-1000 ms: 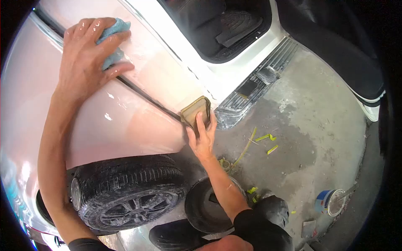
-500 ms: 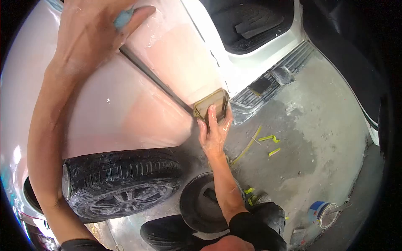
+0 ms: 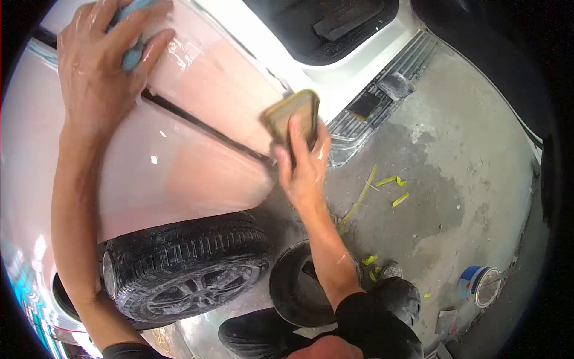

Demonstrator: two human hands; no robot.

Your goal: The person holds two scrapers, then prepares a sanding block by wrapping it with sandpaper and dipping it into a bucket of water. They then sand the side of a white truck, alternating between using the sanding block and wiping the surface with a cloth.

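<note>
Wet car panel (image 3: 179,161); left hand (image 3: 98,66) grips blue cloth (image 3: 128,54); right hand (image 3: 302,164) presses sanding block (image 3: 290,116).

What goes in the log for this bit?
left hand: presses blue cloth on car panel | right hand: holds sanding block against panel

No lettering, brand, number or sign can be read anywhere here. The car panel (image 3: 179,173) is plain, the tyre (image 3: 185,263) sidewall shows no legible marking, and the blue tub (image 3: 478,286) on the floor is too small to read.
</note>
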